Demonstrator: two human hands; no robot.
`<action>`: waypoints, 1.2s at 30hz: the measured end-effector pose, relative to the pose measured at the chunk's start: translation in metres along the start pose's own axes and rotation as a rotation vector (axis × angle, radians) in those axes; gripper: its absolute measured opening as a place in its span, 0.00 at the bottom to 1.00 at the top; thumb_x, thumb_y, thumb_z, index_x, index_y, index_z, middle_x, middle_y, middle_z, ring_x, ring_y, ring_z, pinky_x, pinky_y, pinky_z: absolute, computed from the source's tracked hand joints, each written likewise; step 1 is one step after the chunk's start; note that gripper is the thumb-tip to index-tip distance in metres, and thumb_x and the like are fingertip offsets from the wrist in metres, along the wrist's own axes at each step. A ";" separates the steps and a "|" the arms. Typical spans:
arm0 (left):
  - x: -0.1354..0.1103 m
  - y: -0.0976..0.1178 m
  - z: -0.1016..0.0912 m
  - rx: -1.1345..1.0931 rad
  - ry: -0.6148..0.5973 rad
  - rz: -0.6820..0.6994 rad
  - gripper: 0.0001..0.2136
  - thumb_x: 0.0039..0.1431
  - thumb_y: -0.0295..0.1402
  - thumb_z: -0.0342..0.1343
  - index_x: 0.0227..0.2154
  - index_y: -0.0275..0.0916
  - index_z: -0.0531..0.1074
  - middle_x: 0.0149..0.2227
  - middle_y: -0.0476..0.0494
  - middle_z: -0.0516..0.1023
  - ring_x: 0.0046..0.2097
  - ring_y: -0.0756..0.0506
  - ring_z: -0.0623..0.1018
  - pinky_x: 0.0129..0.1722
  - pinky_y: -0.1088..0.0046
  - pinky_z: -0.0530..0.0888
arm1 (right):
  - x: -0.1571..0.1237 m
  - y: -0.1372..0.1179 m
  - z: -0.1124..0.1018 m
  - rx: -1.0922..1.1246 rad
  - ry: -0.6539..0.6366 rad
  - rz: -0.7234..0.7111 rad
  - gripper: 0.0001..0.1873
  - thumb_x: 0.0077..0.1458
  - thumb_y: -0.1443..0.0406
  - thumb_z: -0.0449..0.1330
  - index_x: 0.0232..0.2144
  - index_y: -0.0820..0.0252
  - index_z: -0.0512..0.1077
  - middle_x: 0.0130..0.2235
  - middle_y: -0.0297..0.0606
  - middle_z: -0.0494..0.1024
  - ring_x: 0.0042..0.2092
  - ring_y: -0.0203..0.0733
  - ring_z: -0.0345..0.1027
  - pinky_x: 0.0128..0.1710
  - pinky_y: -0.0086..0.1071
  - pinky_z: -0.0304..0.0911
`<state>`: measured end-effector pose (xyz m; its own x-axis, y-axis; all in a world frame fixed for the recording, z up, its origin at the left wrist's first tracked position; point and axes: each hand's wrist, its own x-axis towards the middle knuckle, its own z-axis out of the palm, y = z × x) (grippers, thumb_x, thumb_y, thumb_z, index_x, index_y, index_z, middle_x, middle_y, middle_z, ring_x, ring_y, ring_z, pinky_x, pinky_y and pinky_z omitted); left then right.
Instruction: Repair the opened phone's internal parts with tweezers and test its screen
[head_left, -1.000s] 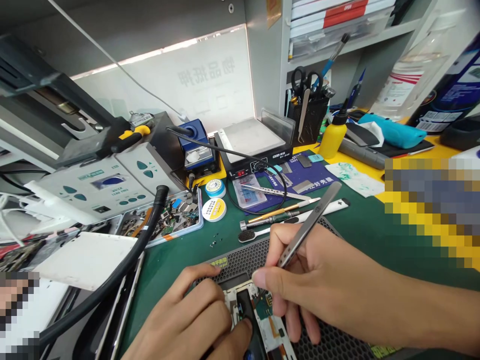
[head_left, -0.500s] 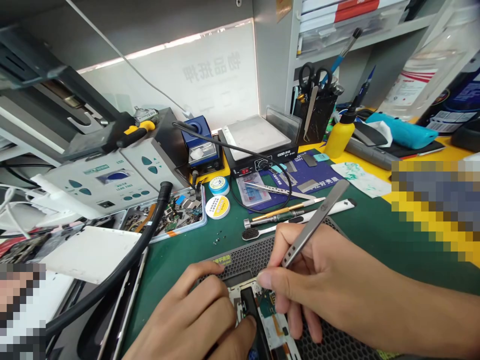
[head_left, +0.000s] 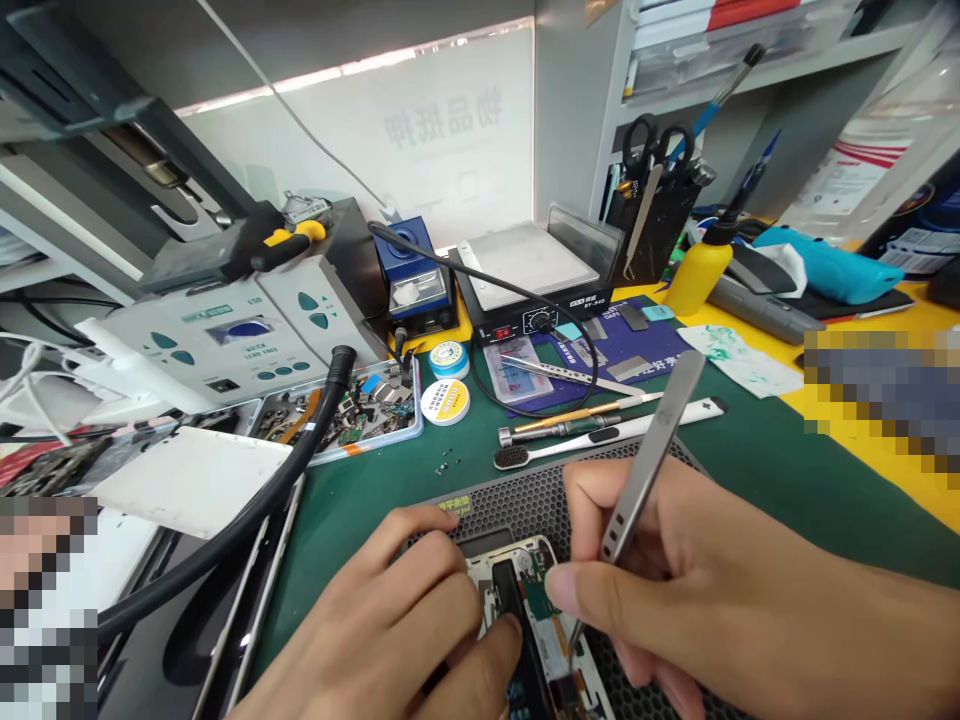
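An opened phone (head_left: 534, 562) lies on a dark honeycomb pad (head_left: 517, 503), its circuit board and black battery (head_left: 525, 640) exposed. My left hand (head_left: 420, 625) is curled over the phone's left side, the thumb resting on the battery. Between thumb and fingers, my right hand (head_left: 667, 590) pinches a pair of grey metal tweezers (head_left: 652, 455). Their tips point down at the phone's right part, beside the battery near a ribbon cable; whether they grip anything there I cannot tell. The phone's lower end runs out of the picture.
Beyond the pad lie a toothbrush-like brush (head_left: 611, 434), a second pair of tweezers (head_left: 577, 375) and tiny screws (head_left: 448, 462). Leftward are a tray of parts (head_left: 367, 410), round tins (head_left: 445, 401) and a black hose (head_left: 225, 575). A hot plate (head_left: 536, 265) and yellow bottle (head_left: 699, 272) stand behind.
My right hand has moved down and right, bringing the tweezer tips from the phone's top end to its right part. My left hand stays on the phone. The view has shifted slightly.
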<state>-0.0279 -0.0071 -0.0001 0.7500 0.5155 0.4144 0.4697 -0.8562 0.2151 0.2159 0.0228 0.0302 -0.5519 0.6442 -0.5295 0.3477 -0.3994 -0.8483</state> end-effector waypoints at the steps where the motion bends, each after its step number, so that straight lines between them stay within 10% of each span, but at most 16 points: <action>1: -0.001 0.001 0.000 -0.002 -0.006 -0.006 0.10 0.70 0.26 0.53 0.38 0.39 0.79 0.28 0.52 0.74 0.32 0.48 0.72 0.56 0.60 0.73 | 0.000 0.001 0.001 -0.024 0.006 -0.010 0.14 0.62 0.60 0.63 0.31 0.54 0.61 0.20 0.23 0.69 0.19 0.28 0.59 0.16 0.18 0.53; 36: -0.002 0.003 -0.001 -0.008 -0.028 -0.002 0.07 0.67 0.25 0.55 0.40 0.38 0.79 0.29 0.51 0.73 0.33 0.47 0.71 0.54 0.57 0.71 | -0.002 -0.002 0.002 -0.122 0.006 -0.053 0.14 0.63 0.59 0.59 0.29 0.53 0.59 0.17 0.20 0.59 0.18 0.30 0.52 0.16 0.22 0.47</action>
<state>-0.0285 -0.0112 0.0010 0.7616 0.5181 0.3892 0.4679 -0.8552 0.2229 0.2149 0.0204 0.0327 -0.5675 0.6661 -0.4840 0.4084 -0.2827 -0.8679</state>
